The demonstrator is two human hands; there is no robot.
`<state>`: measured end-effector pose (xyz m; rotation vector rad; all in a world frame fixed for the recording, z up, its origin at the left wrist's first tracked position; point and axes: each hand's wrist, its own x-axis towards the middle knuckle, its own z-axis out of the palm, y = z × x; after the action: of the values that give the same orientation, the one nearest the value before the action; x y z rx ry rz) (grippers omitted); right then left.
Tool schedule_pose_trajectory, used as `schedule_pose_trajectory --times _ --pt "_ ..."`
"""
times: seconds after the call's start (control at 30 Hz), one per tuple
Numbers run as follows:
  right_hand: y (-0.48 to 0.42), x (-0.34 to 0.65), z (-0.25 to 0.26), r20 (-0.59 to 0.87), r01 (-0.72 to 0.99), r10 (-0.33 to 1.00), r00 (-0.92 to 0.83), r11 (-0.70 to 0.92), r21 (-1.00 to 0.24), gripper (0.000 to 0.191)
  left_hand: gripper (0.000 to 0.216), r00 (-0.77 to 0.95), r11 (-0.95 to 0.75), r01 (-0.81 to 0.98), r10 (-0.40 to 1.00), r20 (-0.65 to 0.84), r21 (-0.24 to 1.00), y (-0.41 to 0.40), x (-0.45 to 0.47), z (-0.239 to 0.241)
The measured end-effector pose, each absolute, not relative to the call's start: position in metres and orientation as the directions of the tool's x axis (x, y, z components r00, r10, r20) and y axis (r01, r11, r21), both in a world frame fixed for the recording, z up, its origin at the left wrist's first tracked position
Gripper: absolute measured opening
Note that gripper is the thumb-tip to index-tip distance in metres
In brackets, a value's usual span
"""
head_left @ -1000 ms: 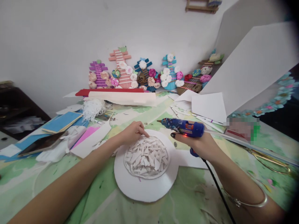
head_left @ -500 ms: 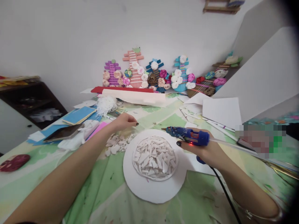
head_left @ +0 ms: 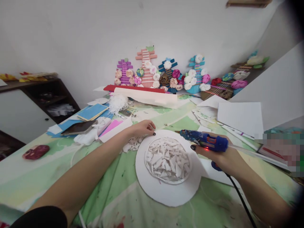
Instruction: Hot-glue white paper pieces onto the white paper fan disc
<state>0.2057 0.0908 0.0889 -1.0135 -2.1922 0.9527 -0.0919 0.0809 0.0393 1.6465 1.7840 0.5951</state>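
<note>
The right hand [head_left: 226,160] has its fingers wrapped round a glue gun [head_left: 204,141], at the right far side of a white disc [head_left: 163,194]. The gun's long axis runs left to right, nozzle pointing left and slightly far. On the disc, a raised ring [head_left: 174,182] holds white scraps [head_left: 168,158]. The left hand [head_left: 142,128], fingers curled nearly together by the disc's far-left edge, may or may not pinch something; I cannot tell.

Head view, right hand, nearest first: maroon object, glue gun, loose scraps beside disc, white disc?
1. Glue gun, in the right hand
2. White disc, to its left
3. Loose scraps, left of disc
4. Maroon object, far left
</note>
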Motion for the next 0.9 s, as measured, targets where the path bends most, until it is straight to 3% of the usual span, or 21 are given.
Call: schedule_pose_trajectory --times 0.17,0.37,0.4,0.47,0.53,0.7,0.9 --pt "0.093 0.205 0.083 0.178 0.425 0.818 -0.547 0.454 -0.783 0.03 0.027 -0.159 0.174 0.74 0.984 -0.082 0.65 0.085 -0.103 0.036" --pt "0.093 0.206 0.085 0.206 0.419 0.813 -0.545 0.477 -0.773 0.025 0.012 -0.194 0.197 0.864 0.98 -0.055 0.463 0.073 -0.127 0.081" --pt "0.094 0.206 0.086 0.205 0.422 0.812 -0.546 0.478 -0.77 0.025 0.012 -0.193 0.206 0.887 0.978 -0.074 0.414 0.067 -0.128 0.09" --pt "0.094 0.208 0.088 0.209 0.43 0.817 -0.537 0.479 -0.765 0.024 0.011 -0.189 0.214 0.965 0.969 -0.161 0.152 0.051 -0.124 0.102" --pt "0.095 0.209 0.088 0.215 0.434 0.82 -0.53 0.48 -0.762 0.025 0.009 -0.185 0.192 0.981 0.953 -0.242 0.008 0.032 -0.115 0.106" --pt "0.095 0.21 0.084 0.235 0.435 0.811 -0.535 0.504 -0.746 0.024 0.016 -0.269 0.246 0.963 0.917 -0.293 -0.113 -0.01 -0.095 0.085" --pt "0.096 0.21 0.078 0.278 0.44 0.81 -0.516 0.529 -0.726 0.027 0.003 -0.233 0.222 0.972 0.948 -0.217 -0.073 -0.028 -0.101 0.063"
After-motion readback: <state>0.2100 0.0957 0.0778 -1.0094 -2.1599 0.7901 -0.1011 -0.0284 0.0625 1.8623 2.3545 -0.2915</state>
